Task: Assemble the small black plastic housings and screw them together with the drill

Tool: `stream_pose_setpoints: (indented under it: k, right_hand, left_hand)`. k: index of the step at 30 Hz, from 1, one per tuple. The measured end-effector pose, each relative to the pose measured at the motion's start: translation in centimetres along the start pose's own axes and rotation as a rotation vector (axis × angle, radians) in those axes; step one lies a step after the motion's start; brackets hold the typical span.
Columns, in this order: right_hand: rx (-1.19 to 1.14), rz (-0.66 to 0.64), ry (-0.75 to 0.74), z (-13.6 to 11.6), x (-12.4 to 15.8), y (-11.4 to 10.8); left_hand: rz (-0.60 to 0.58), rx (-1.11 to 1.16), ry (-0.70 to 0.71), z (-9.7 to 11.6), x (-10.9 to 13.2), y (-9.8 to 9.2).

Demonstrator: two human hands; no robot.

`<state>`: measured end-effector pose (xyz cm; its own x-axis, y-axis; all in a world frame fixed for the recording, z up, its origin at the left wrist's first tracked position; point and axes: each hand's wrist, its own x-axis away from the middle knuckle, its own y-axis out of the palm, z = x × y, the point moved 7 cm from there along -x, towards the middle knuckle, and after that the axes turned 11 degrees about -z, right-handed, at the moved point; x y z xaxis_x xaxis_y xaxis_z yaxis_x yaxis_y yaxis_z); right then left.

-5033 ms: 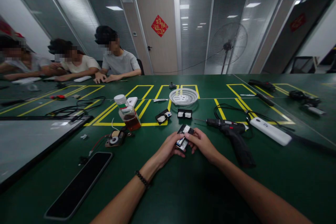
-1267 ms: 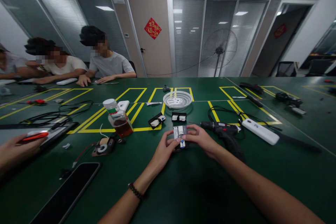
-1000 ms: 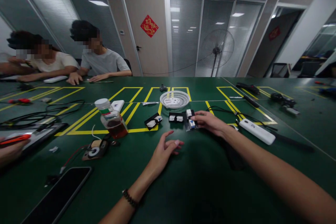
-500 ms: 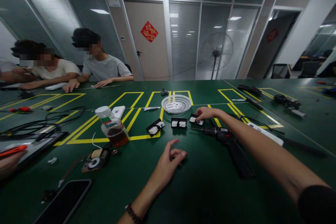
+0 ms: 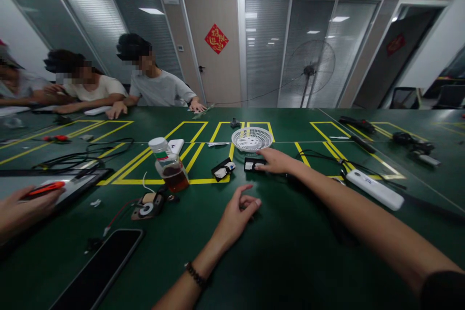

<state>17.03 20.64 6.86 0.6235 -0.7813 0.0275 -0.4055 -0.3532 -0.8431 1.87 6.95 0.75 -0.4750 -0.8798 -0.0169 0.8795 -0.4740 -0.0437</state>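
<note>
My right hand (image 5: pixel 278 161) reaches across the table. Its thumb and forefinger are on the right end of a small black case (image 5: pixel 249 162) with white pieces on it. A similar black case (image 5: pixel 228 161), turned at an angle, lies to the left of that one. My left hand (image 5: pixel 236 215) hovers nearer to me with loosely curled fingers, thumb and forefinger apart, and nothing in it. Just behind the cases stands a round white slotted basket (image 5: pixel 252 131). My right hand and forearm hide the spot of a third case and most of the power drill.
To the left stand a jar of brown liquid (image 5: pixel 175 177), a small motor-like part (image 5: pixel 148 208) and a phone (image 5: pixel 100 271). A white power strip (image 5: pixel 374 189) lies right. Another person's hand (image 5: pixel 32 210) holds an orange tool at the left edge. More people sit across the table.
My right hand has shifted left, from the rightmost black case to the middle one. My left hand stays nearly in place. The camera has turned slightly left.
</note>
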Motion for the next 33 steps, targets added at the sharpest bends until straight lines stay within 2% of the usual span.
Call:
stream_pose_setpoints:
  k: [4,8,12,15,17,19,20,23,25,27,30,33]
  right_hand:
    - [0.118,-0.091,0.017,-0.5,-2.3,1.4]
    - [0.103,-0.098,0.071,-0.7,-2.9,1.4]
    - [0.113,-0.133,0.030,-2.3,-1.5,1.4]
    - [0.094,-0.188,-0.062,-4.2,0.8,1.4]
    - [0.025,-0.261,-0.124,-5.7,2.7,1.5]
    - [-0.080,-0.378,-0.174,-7.4,4.9,1.9]
    - [-0.140,-0.430,-0.186,-8.3,6.1,2.1]
    - [-0.301,-0.538,-0.188,-10.4,9.1,2.4]
    - [-0.367,-0.564,-0.155,-11.2,10.4,2.4]
    - [-0.400,-0.572,-0.107,-11.4,11.0,2.3]
    - [-0.374,-0.600,-0.060,-11.3,11.0,2.6]
    - [-0.296,-0.616,-0.056,-11.1,10.1,3.1]
  left_hand:
    - [0.028,-0.027,0.014,0.6,-0.1,-0.8]
    - [0.059,-0.023,0.026,1.1,0.0,-1.4]
    - [0.183,-0.022,0.062,1.7,0.3,-2.9]
    - [0.312,-0.045,0.106,2.4,0.6,-4.6]
    - [0.349,-0.066,0.120,2.9,0.8,-5.2]
    - [0.273,-0.062,0.095,3.2,0.7,-4.7]
    - [0.191,-0.046,0.071,3.3,0.6,-3.9]
    - [-0.138,0.043,-0.010,3.8,1.1,-0.3]
    - [-0.343,0.089,-0.084,3.9,1.9,2.3]
    - [-0.499,0.122,-0.170,3.7,2.8,4.2]
    - [-0.606,0.183,-0.247,3.4,3.4,5.6]
    - [-0.611,0.221,-0.273,3.2,3.4,6.0]
